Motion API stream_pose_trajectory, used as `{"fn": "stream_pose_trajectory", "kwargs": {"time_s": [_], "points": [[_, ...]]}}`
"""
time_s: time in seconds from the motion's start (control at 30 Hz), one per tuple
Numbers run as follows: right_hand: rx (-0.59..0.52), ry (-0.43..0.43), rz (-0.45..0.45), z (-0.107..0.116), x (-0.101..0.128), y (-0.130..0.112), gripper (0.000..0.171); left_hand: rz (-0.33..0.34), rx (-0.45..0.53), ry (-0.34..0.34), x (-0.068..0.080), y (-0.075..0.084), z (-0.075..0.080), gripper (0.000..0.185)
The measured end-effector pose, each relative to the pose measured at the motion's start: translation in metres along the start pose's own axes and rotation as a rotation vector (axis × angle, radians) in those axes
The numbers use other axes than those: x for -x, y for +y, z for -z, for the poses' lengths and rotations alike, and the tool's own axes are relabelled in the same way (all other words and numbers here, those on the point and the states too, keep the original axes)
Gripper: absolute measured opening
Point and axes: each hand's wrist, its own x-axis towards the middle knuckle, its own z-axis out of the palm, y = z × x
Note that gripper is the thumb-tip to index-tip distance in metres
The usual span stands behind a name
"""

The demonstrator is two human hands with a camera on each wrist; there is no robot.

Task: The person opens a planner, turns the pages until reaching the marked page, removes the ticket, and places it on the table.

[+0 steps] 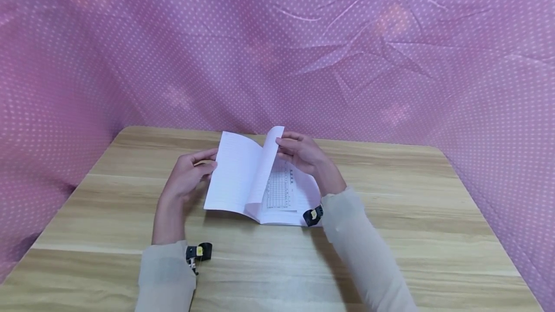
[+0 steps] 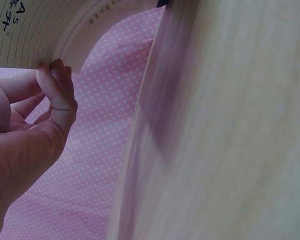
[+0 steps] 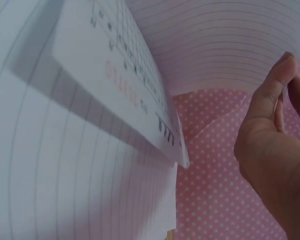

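An open lined notebook (image 1: 236, 172) is on the wooden table, its left side lifted. My left hand (image 1: 186, 175) pinches the outer left edge between thumb and fingers; in the left wrist view, the printed cover (image 2: 20, 37) curves above the fingertips. Between thumb and fingers of my right hand (image 1: 303, 155) is the edge of a raised, curling page (image 1: 265, 170) in the middle of the notebook. Beneath that page, on the right-hand side, a printed paper slip (image 1: 282, 191) with a grid sits loose. Seen from the right wrist, the slip (image 3: 125, 85) tilts up off the lined sheet.
The wooden table (image 1: 433, 230) extends around the notebook on all sides. Pink polka-dot cloth (image 1: 217, 52) hangs behind it and along both sides. A small black camera mount (image 1: 199, 252) is strapped at the left sleeve, another camera mount (image 1: 313, 215) at the right.
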Motion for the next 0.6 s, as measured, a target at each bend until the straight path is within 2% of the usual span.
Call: {"fn": "stream_pose_trajectory", "kwargs": {"time_s": [0.6], "points": [[-0.043,-0.044,0.004,-0.026,-0.01,0.015,0.01,0.0,0.008,0.006,0.003,0.002,-0.001,0.043]]}}
